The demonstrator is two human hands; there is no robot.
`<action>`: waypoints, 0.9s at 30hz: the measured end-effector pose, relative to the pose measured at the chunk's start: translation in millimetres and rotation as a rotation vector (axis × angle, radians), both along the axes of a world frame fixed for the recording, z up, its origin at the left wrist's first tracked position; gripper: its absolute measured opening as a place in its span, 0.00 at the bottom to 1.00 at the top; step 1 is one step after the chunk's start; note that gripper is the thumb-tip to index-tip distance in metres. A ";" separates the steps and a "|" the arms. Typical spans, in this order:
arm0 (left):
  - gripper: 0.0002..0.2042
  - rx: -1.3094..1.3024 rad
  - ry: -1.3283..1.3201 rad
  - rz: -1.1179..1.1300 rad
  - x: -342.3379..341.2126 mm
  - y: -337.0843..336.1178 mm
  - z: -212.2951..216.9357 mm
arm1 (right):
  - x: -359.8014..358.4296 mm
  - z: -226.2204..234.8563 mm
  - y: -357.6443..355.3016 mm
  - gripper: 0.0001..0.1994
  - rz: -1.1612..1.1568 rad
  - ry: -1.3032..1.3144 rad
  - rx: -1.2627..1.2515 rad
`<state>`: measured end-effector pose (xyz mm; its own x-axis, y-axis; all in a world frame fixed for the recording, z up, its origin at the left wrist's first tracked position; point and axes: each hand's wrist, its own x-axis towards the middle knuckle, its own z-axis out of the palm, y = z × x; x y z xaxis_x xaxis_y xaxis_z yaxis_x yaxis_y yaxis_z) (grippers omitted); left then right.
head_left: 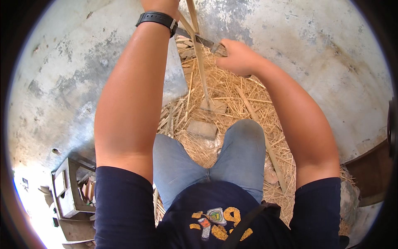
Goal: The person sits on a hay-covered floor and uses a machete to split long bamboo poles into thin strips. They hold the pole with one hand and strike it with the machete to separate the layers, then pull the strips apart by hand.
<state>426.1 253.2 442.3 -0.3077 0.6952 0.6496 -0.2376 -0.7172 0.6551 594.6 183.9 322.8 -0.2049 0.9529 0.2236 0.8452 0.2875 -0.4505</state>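
My right hand (237, 57) is closed round the handle of a large knife (204, 41), whose dark flat blade points left. That blade meets an upright bamboo strip (200, 66), which parts into two pieces above it. The strip's lower end comes down near a flat wooden block (214, 106) on the straw-strewn ground. At the top edge, my left hand (161, 6) is mostly cut off by the picture, with a black watch on its wrist. It is beside the top of the bamboo, but its fingers are hidden.
Straw and shavings (232, 91) cover the ground around my knees. A brick (202, 129) lies between my legs, and a long bamboo strip (271, 153) lies at the right. Worn plaster walls (315, 54) rise ahead. A wooden stand (70, 199) is at the lower left.
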 end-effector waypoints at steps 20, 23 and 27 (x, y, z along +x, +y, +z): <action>0.41 -0.286 0.777 0.211 -68.0 16.5 -285.8 | -11.1 46.7 -14.4 0.14 -0.103 0.081 0.191; 0.42 -0.211 1.007 0.161 -51.6 28.6 -288.6 | -37.2 73.7 -32.1 0.16 -0.210 0.130 0.057; 0.42 -0.264 0.921 -0.197 -23.3 40.4 -278.1 | -13.8 65.4 -34.9 0.18 -0.065 0.260 0.122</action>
<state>402.7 293.6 164.2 0.3795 0.8373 0.3936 0.3473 -0.5233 0.7782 580.7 149.0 388.2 -0.0654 0.9251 0.3740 0.7240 0.3020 -0.6202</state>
